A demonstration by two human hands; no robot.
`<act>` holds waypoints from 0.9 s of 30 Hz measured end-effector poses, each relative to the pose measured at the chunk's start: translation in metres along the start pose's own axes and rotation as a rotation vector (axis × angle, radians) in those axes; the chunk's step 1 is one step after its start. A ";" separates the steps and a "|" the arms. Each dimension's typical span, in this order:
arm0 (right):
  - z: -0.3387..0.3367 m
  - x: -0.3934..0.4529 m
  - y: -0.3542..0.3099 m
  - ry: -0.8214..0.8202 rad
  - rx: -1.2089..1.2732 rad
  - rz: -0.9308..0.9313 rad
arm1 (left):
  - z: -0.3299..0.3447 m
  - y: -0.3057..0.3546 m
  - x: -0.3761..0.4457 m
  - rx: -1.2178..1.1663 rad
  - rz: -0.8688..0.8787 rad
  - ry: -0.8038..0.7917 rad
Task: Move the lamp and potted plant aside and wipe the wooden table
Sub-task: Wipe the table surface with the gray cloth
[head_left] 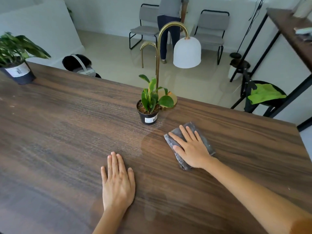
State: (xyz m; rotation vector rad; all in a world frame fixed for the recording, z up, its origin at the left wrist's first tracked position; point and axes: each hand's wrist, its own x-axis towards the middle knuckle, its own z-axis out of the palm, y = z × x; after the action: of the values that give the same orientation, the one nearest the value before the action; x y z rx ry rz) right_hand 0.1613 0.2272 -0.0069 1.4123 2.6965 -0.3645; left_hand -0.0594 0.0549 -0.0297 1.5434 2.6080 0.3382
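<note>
A dark wooden table [59, 132] fills the view. Near its far edge stands a small potted plant [149, 105] in a black pot. Right behind it is a brass lamp [172, 48] with a white dome shade, its round base at the table's edge. My right hand [190, 147] lies flat, fingers spread, pressing a folded grey cloth [205, 141] onto the table to the right of the pot. A damp streak shows on the wood left of the cloth. My left hand [118, 181] rests flat on the bare wood nearer to me, holding nothing.
A larger potted plant [16, 61] stands at the table's far left corner. A second person's head with a white headset [81, 66] shows beyond the far edge. Another person stands by two grey chairs [211, 29]. A stool with a green cloth [265, 95] and shelving are at right.
</note>
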 end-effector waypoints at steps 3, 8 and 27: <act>-0.016 0.034 0.036 0.030 -0.016 0.037 | 0.001 -0.002 0.000 0.002 0.000 -0.016; -0.024 0.106 0.046 0.102 0.077 0.522 | -0.005 0.001 0.000 -0.034 -0.016 -0.070; 0.001 0.076 -0.018 0.109 -0.042 0.233 | -0.056 0.054 0.188 -0.978 0.013 0.274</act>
State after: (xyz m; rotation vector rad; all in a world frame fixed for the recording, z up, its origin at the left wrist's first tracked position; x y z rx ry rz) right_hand 0.1026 0.2781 -0.0177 1.7584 2.5623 -0.2174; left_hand -0.1149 0.2369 0.0434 1.1713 1.9882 1.6055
